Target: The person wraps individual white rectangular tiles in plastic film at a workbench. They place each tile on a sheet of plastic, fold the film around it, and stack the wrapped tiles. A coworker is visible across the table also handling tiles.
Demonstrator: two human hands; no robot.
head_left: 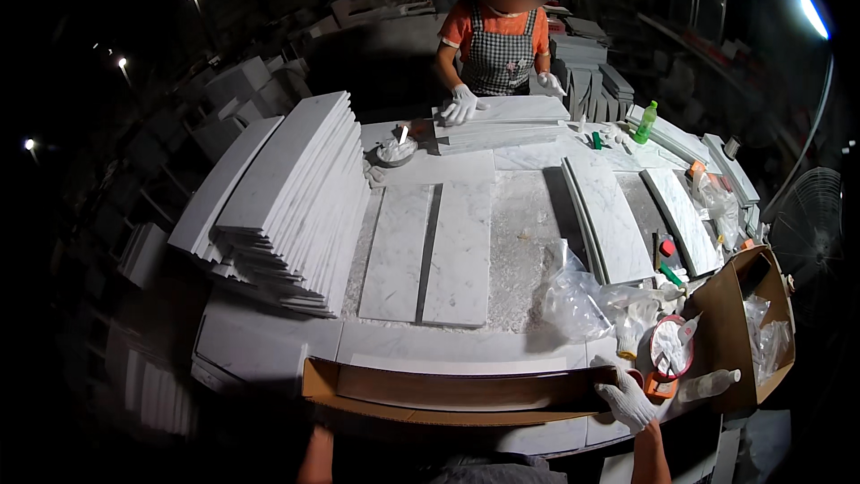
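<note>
A long, narrow, open cardboard box point(376, 413) lies crosswise at the table's near edge, a pale slab visible inside it. My right hand point(629, 401), in a white glove, grips the box's right end with its fingers bent over the rim. My left forearm point(315, 457) comes up to the box's front left corner; the hand itself is lost behind the box and in shadow. Just beyond the box, two white veined marble slabs point(399, 251) lie flat side by side with a narrow gap between them.
Stacked marble slabs point(282, 188) stand at left. Across the table, a person point(503, 45) in white gloves touches another slab stack point(511, 112). To the right are plastic bags point(578, 296), a bowl of white paste point(672, 345), a clear bottle point(708, 385) and a larger cardboard box point(730, 309).
</note>
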